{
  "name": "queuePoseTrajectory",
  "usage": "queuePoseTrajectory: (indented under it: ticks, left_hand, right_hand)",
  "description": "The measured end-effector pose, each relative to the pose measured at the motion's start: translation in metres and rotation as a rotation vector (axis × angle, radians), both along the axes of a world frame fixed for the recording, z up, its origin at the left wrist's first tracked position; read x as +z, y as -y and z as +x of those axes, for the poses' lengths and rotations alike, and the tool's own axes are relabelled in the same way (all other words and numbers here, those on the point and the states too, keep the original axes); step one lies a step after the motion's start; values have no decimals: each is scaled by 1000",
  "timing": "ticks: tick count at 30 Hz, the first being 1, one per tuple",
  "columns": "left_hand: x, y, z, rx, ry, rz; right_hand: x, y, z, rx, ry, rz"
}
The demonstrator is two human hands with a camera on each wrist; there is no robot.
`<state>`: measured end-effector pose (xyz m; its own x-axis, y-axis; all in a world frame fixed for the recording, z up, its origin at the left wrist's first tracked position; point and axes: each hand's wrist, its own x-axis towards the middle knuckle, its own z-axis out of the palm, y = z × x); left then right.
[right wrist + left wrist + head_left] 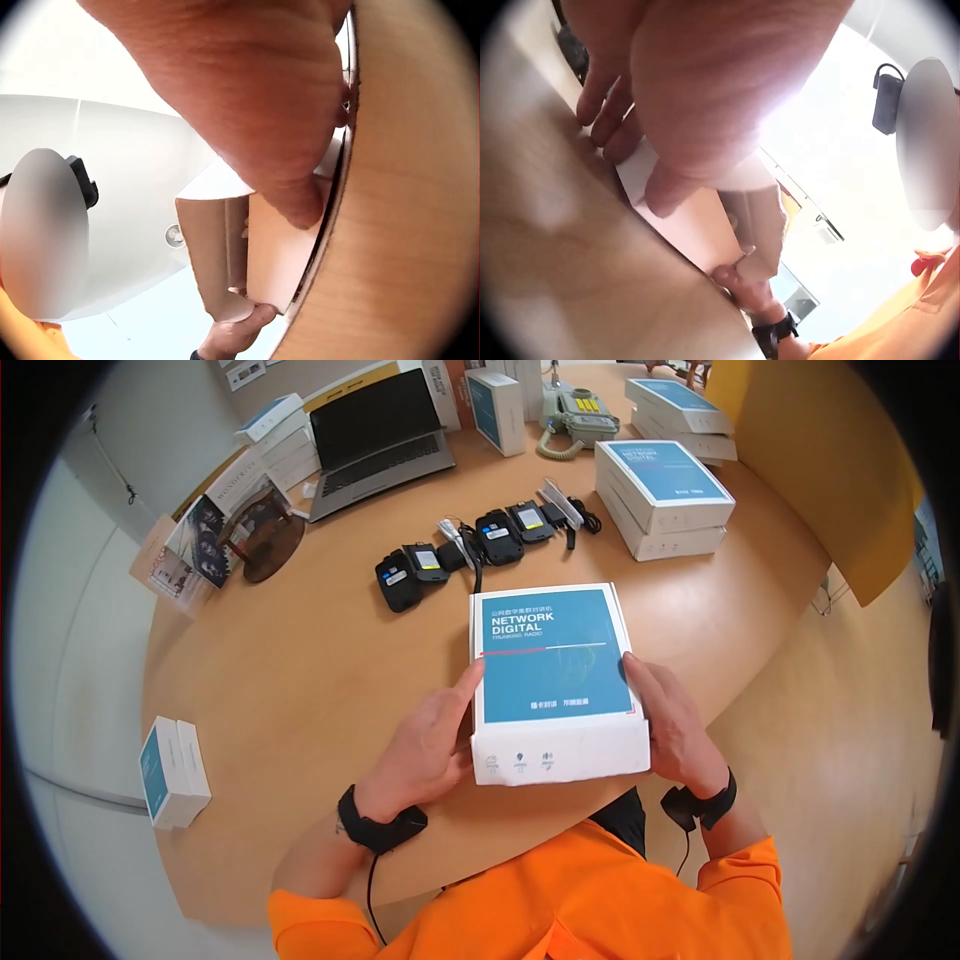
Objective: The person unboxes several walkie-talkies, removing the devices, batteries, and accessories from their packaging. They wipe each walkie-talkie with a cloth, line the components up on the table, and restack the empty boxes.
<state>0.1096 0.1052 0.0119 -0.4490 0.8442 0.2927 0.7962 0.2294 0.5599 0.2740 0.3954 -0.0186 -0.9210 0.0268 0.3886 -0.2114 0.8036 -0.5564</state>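
Note:
A white box with a blue top (pixel 550 670) lies label up at the table's near edge, between both hands. My left hand (pixel 425 745) grips its left side, the index finger along the top edge. On the opposite side my right hand (pixel 685 725) holds it, fingers along the side wall. The left wrist view has my left hand (pixel 697 82) large above the box (pixel 694 232), whose end flap (pixel 761 225) stands out from it. In the right wrist view my right hand (pixel 255 97) is against the box (pixel 277 247). Fingers under the box are hidden.
Beyond the box lie black radios (pixel 498 538), battery packs and cables in a row. Stacked boxes (pixel 665 490) stand at the right, two more (pixel 172 772) at the left edge. A laptop (pixel 382 445), a telephone (pixel 583 418) and a yellow partition (pixel 825 470) are farther back.

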Motion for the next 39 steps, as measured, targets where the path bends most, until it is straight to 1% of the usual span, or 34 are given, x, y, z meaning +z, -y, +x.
queuePoseTrajectory:
  ticks: [3,6,7,9,12,16,18,19,21,22,24,25,26,27,30,36,37,39]
  left_hand:
    - [1,-6,4,-9,244,212]
    - [1,-6,4,27,315,253]
    - [6,-8,4,64,253,236]
    - [21,-12,-1,141,125,201]
    - [25,-23,0,230,-45,291]
    - [21,-25,-12,197,49,343]
    - [23,-24,-18,158,118,374]
    - [23,-23,-21,157,107,383]
    - [20,-24,-26,147,90,407]
    - [21,-27,-26,143,149,431]
    - [24,-31,-23,130,272,474]
    - [23,-34,-25,134,231,502]
    - [25,-35,-25,142,254,497]
    - [29,-36,-23,152,274,490]
    - [40,-38,-22,188,320,471]
    - [39,-42,-26,192,358,499]
    - [40,-43,-26,194,356,495]
    - [45,-46,-24,199,443,503]
  right_hand:
    - [7,11,-7,-39,-129,-84]
    - [17,15,-15,-66,-238,-104]
    - [25,15,-25,-86,-288,-51]
    - [34,21,-34,-142,-292,-85]
    - [45,24,-42,-166,-249,-74]
    - [59,24,-48,-188,-237,17]
    - [58,26,-51,-51,-259,-310]
    - [57,26,-54,19,-270,-472]
    - [60,20,-56,138,-235,-565]
    - [63,14,-56,188,-217,-606]
    - [67,7,-58,187,-214,-581]
    - [71,6,-57,175,-190,-587]
    - [74,5,-58,169,-165,-596]
    - [76,5,-58,116,-169,-603]
    - [75,-3,-62,107,-120,-684]
    - [62,-3,-69,191,-235,-774]
    - [62,-3,-71,197,-236,-825]
    - [62,-3,-72,203,-238,-929]
